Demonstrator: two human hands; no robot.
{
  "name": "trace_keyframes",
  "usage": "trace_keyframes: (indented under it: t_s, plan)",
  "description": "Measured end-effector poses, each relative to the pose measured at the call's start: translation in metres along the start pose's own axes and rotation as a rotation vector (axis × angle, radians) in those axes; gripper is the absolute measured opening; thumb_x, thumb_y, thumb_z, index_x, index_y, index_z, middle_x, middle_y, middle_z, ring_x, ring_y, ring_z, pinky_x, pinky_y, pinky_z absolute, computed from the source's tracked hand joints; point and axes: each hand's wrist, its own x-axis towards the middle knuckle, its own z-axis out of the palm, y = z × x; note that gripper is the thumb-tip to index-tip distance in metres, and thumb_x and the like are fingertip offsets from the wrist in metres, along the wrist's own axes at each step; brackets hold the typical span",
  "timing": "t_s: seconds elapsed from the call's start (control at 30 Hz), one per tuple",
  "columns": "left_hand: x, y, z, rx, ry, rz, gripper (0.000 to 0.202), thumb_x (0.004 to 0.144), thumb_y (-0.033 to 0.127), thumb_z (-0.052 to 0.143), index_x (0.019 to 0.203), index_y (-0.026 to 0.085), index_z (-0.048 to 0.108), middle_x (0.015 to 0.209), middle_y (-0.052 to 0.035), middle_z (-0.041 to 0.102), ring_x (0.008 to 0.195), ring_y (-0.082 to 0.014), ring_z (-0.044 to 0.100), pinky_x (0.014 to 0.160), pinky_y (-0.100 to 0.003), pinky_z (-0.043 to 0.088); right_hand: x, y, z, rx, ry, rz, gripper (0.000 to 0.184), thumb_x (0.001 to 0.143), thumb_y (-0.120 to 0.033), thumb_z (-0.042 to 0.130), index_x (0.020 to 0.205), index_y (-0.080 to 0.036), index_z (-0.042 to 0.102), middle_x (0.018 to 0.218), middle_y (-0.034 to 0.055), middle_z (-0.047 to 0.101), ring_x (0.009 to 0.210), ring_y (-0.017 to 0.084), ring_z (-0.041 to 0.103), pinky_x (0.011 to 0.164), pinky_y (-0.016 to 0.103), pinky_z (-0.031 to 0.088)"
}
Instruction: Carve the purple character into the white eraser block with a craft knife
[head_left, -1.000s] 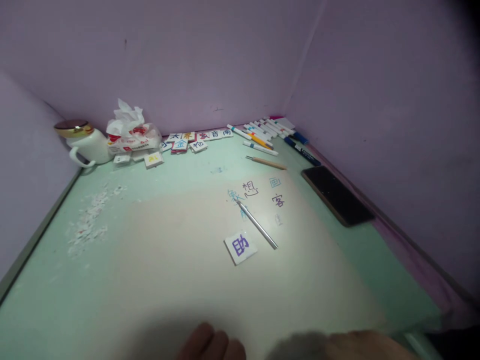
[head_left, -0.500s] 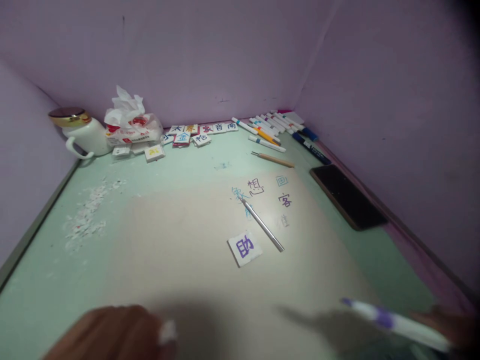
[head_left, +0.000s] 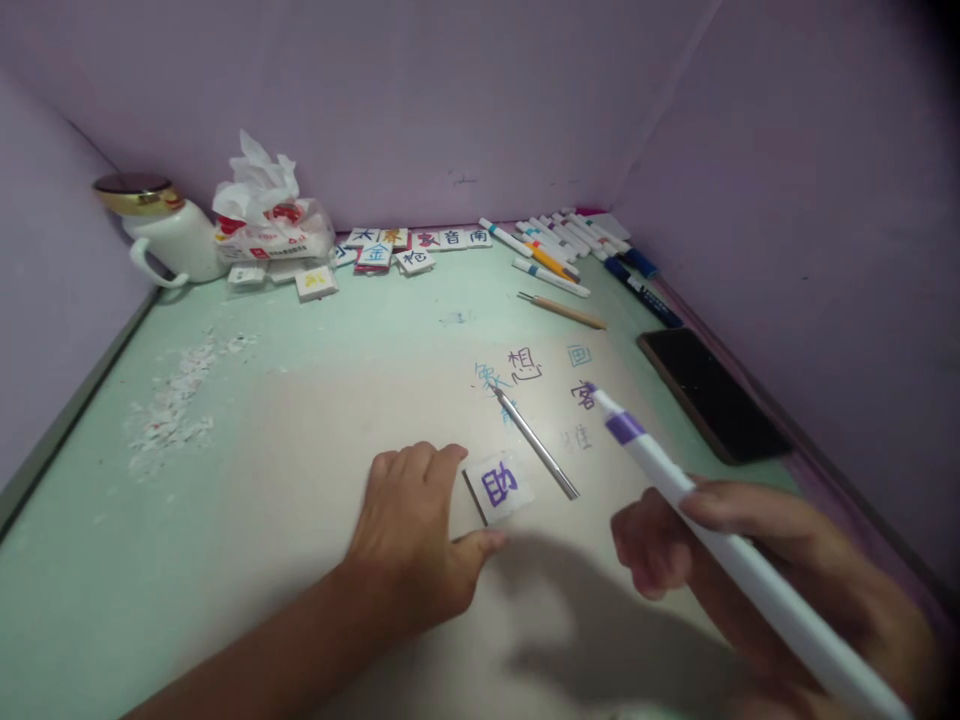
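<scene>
My left hand (head_left: 416, 530) rests low over the board beside a small square white tile (head_left: 517, 497) marked with a purple character. Its thumb and fingers are spread at the tile's left side; whether they touch it I cannot tell. In my right hand (head_left: 780, 560) is a white marker pen (head_left: 720, 560) with a purple band and an uncapped purple tip, held up above the board and pointing away from me. A slim silver craft knife (head_left: 536, 443) lies just beyond the tile, by characters written on the beige board (head_left: 315, 430).
A phone (head_left: 712, 395) lies at right. Several markers (head_left: 551, 278) and a wooden-handled tool (head_left: 562, 310) lie at the back right. Lettered tiles (head_left: 375, 257), a tissue pack (head_left: 274, 235) and a lidded white mug (head_left: 180, 245) stand along the back. White shavings (head_left: 180, 405) are scattered at left.
My left hand has come up from the bottom edge to the tile's left side. My right hand has brought the marker inward and higher over the board. The view has shifted slightly.
</scene>
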Motion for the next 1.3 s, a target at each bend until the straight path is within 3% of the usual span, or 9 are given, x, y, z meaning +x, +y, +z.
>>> trace_keyframes:
  t_s: [0.03,0.1,0.17,0.27,0.33,0.43,0.53,0.77,1.3]
  plan:
    - [0.0,0.001,0.005,0.063,0.011,0.05,0.06,0.067,0.041,0.071,0.116,0.012,0.051,0.095,-0.0109,0.057,0.088,-0.0278,0.05,0.084,-0.048,0.038,0.007,-0.002,0.004,0.008,-0.063,0.0,0.046,0.074,-0.041,0.072,0.116,-0.035,0.055,0.073,0.0016,0.059,0.062,0.019,0.06,0.054,0.032,0.052]
    - [0.0,0.002,0.012,0.119,0.019,0.098,0.064,0.068,0.043,0.072,0.118,0.011,0.05,0.091,-0.0098,0.057,0.084,-0.0269,0.049,0.083,-0.048,0.037,0.015,0.001,0.012,0.021,-0.018,-0.045,0.018,0.085,-0.027,0.062,0.101,-0.033,0.059,0.068,-0.0005,0.058,0.055,0.015,0.056,0.047,0.026,0.046]
    - [0.0,0.001,0.015,0.098,0.029,0.117,0.057,0.069,0.042,0.072,0.114,0.012,0.053,0.088,-0.0081,0.056,0.082,-0.0258,0.048,0.082,-0.046,0.036,0.015,0.014,0.018,0.044,0.017,-0.052,0.006,0.089,-0.028,0.056,0.092,-0.031,0.06,0.06,-0.0018,0.055,0.051,0.014,0.054,0.044,0.025,0.042]
    - [0.002,-0.002,0.015,0.021,0.046,0.151,0.043,0.073,0.036,0.069,0.107,0.013,0.056,0.084,-0.0073,0.056,0.08,-0.0244,0.047,0.079,-0.044,0.036,0.008,0.035,0.026,0.106,0.083,0.034,0.017,0.092,-0.039,0.048,0.094,-0.028,0.061,0.061,-0.0003,0.058,0.05,0.014,0.053,0.041,0.024,0.04]
    - [0.003,-0.004,0.015,-0.014,0.054,0.165,0.038,0.074,0.032,0.066,0.105,0.013,0.057,0.083,-0.0076,0.055,0.079,-0.0241,0.047,0.078,-0.044,0.035,0.005,0.043,0.029,0.043,0.018,-0.013,0.028,0.094,-0.042,0.041,0.105,-0.027,0.062,0.067,0.0021,0.059,0.056,0.015,0.056,0.047,0.026,0.044]
    - [0.004,-0.006,0.014,-0.042,0.047,0.169,0.036,0.074,0.031,0.066,0.104,0.013,0.057,0.082,-0.0074,0.055,0.078,-0.024,0.046,0.077,-0.044,0.035,0.007,0.042,0.033,-0.091,-0.085,-0.12,0.04,0.096,-0.044,0.034,0.12,-0.024,0.059,0.074,0.0045,0.06,0.063,0.016,0.058,0.053,0.027,0.046]
    - [0.005,-0.006,0.013,-0.056,0.038,0.168,0.036,0.074,0.03,0.066,0.104,0.014,0.058,0.082,-0.0071,0.056,0.077,-0.0238,0.046,0.077,-0.044,0.035,0.008,0.036,0.035,-0.092,-0.023,-0.031,0.045,0.093,-0.051,0.035,0.125,-0.025,0.054,0.082,0.0053,0.061,0.07,0.017,0.059,0.059,0.029,0.049]
    - [0.005,-0.005,0.013,-0.069,0.033,0.158,0.035,0.074,0.03,0.067,0.104,0.013,0.058,0.082,-0.007,0.056,0.078,-0.0237,0.046,0.078,-0.044,0.034,0.0,0.033,0.037,-0.137,0.136,0.099,0.012,0.083,-0.022,0.06,0.095,-0.026,0.062,0.075,0.0034,0.066,0.059,0.016,0.061,0.048,0.025,0.047]
    - [0.006,-0.004,0.012,-0.063,-0.001,0.135,0.031,0.074,0.03,0.064,0.1,0.016,0.057,0.083,-0.0066,0.056,0.078,-0.0237,0.047,0.076,-0.043,0.034,0.008,0.047,0.045,-0.135,-0.038,-0.01,0.013,0.093,-0.017,0.042,0.102,-0.022,0.05,0.078,0.0026,0.051,0.065,0.013,0.051,0.051,0.023,0.041]
